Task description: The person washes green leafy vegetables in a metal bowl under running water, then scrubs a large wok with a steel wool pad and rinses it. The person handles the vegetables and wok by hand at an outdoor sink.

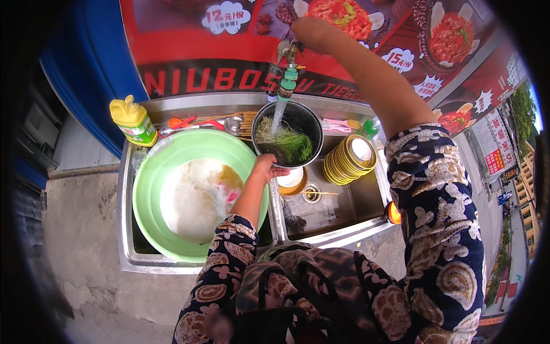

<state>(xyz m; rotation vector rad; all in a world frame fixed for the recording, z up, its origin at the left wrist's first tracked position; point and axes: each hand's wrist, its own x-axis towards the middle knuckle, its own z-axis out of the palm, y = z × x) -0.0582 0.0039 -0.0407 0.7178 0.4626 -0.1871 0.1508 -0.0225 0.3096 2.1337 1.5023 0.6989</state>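
My left hand (270, 168) grips the near rim of a dark round pot (319, 148), with thin green stalks and pale roots (292, 144) inside. Water pours into the pot from a tap with a green hose connector (288, 81). My right hand (311, 33) is raised at the top of the tap; its fingers are mostly hidden behind the hand, so its grip cannot be made out. Left of the pot, a large light-green plastic basin (148, 189) holds foamy water with something pink in it. A stack of yellow-rimmed bowls (343, 165) leans in the right sink basin.
The steel double sink (281, 219) stands against a red printed wall. A yellow detergent jug (134, 122) is at its back left corner. Chopsticks (247, 122), ladles and a pink brush (337, 125) lie along the back ledge. A brown bowl (296, 188) sits near the drain (312, 195).
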